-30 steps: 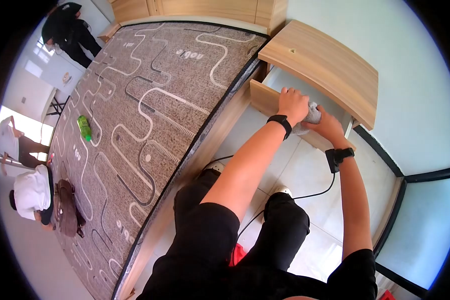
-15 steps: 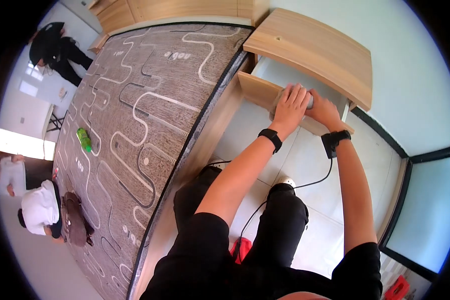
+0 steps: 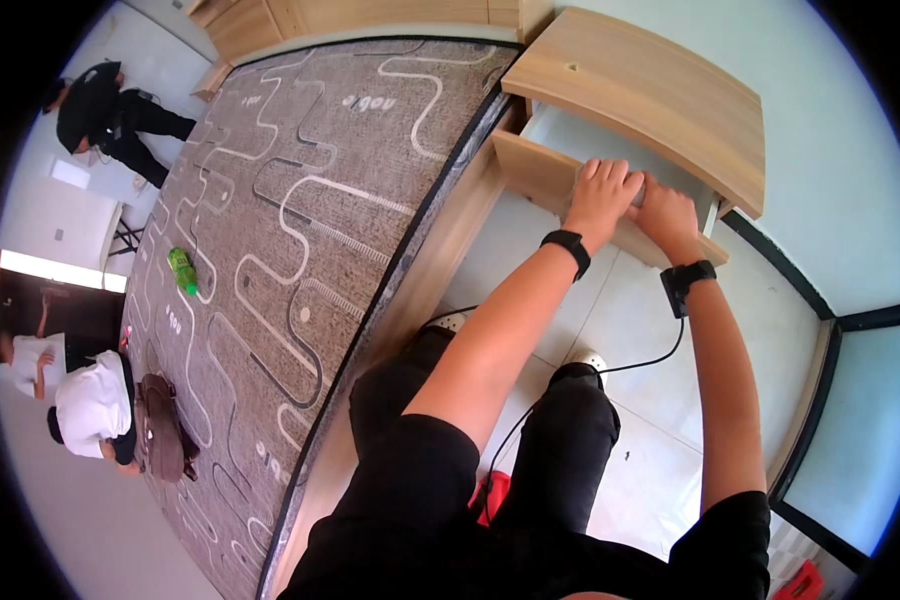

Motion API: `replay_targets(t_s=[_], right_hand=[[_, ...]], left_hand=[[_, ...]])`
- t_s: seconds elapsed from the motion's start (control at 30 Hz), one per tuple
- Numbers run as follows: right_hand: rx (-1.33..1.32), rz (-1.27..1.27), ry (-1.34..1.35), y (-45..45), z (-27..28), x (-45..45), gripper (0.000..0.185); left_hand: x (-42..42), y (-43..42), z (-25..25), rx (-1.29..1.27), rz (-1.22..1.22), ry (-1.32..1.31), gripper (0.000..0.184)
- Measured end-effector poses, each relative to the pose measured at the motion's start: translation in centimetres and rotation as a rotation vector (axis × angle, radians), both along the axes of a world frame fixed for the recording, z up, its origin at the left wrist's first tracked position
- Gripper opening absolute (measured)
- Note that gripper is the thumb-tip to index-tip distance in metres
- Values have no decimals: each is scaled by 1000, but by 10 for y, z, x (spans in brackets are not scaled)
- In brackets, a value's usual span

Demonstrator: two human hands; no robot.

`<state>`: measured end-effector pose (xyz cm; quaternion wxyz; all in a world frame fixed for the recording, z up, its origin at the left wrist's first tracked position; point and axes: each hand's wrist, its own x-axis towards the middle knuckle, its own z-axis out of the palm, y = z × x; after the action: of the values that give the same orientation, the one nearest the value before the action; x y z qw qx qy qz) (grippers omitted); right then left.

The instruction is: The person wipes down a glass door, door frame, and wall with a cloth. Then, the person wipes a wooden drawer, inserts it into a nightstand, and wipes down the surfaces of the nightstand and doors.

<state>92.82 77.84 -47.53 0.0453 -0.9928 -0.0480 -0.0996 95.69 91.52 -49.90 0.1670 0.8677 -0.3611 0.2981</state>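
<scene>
A wooden nightstand [image 3: 640, 105] stands against the wall with its drawer pulled partly out. Both my hands are at the upper edge of the drawer front [image 3: 532, 172]. My left hand [image 3: 604, 203] is closed on a bunched grey cloth [image 3: 638, 198], which is mostly hidden under the fingers. Right beside it, my right hand [image 3: 667, 218] has its fingers curled around the other end of the cloth. Each wrist wears a black band, and a black cable hangs from the right one.
A large mattress [image 3: 270, 230] lies to the left, with a green bottle [image 3: 182, 271] and a brown bag [image 3: 163, 430] on it. Several people are beyond it. At the right is a black-framed glass panel [image 3: 850, 420]. Red items [image 3: 798, 582] lie at the lower right.
My fingers have curled tighter, so less of the grey cloth shows. The left hand has moved slightly right in view. The drawer looks equally open, and the whole view has shifted a little.
</scene>
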Motion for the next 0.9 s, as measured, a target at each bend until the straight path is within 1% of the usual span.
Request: replay_targets(t_s=[0.03, 0.1, 0.13, 0.17, 0.2, 0.23, 0.27, 0.3, 0.33, 0.37, 0.43, 0.53, 0.6, 0.63, 0.7, 0.73, 0.77, 0.8, 0.83, 0.87, 0.9], right_hand=[[-22, 4, -40, -3, 5, 6, 53], [1, -30, -25, -12, 9, 23, 54], [-47, -32, -96, -19, 15, 28, 53], [-87, -28, -141, -24, -3, 34, 52], [-110, 43, -288, -33, -24, 46, 52], [-141, 109, -453, -40, -29, 54, 51], [-101, 17, -236, -31, -7, 44, 49], [-88, 18, -223, -32, -13, 48, 49], [-97, 38, -278, -37, -9, 50, 48], [-92, 63, -312, -36, -17, 50, 47], [-112, 31, -307, -36, -22, 54, 47], [-88, 60, -308, -36, -23, 49, 49], [-83, 26, -289, -29, -13, 40, 52], [-83, 26, -288, -28, -24, 37, 52], [-77, 151, -423, -32, -12, 33, 55], [-49, 146, -385, -35, 5, 27, 55], [-6, 162, -306, -33, 0, 24, 55], [33, 235, -421, -35, -5, 23, 52], [15, 222, -445, -36, 6, 12, 52], [16, 212, -451, -33, 0, 7, 51], [12, 204, -462, -29, -3, 1, 49]], left_hand=[[5, -2, 6, -45, -11, -23, 36], [10, -10, 18, -45, -1, 22, 37], [14, -17, 25, -84, 7, -11, 37], [16, -21, 15, -113, 22, -19, 38], [24, -23, 8, -102, 27, -2, 38], [30, -27, 16, -123, 27, -45, 39], [31, -27, 5, -129, 29, -54, 39], [34, -27, -1, -115, 31, -41, 39], [35, -30, 4, -148, 15, -73, 40], [33, -27, -2, -168, 6, -83, 40], [36, -27, -7, -154, -3, -52, 41], [34, -30, -18, -133, 32, -48, 46], [27, -27, -13, -219, -39, 8, 53], [23, -24, -24, -220, -39, 9, 53], [23, -18, -12, -63, -13, 48, 62], [25, -12, -12, -12, -61, 102, 68], [20, -4, -9, -16, -64, 97, 68], [13, 4, -4, 64, -44, 41, 67], [2, 7, 14, 135, -26, -28, 65], [-2, 12, 20, 133, -27, -29, 65], [-7, 14, 29, 81, -77, 339, 60]])
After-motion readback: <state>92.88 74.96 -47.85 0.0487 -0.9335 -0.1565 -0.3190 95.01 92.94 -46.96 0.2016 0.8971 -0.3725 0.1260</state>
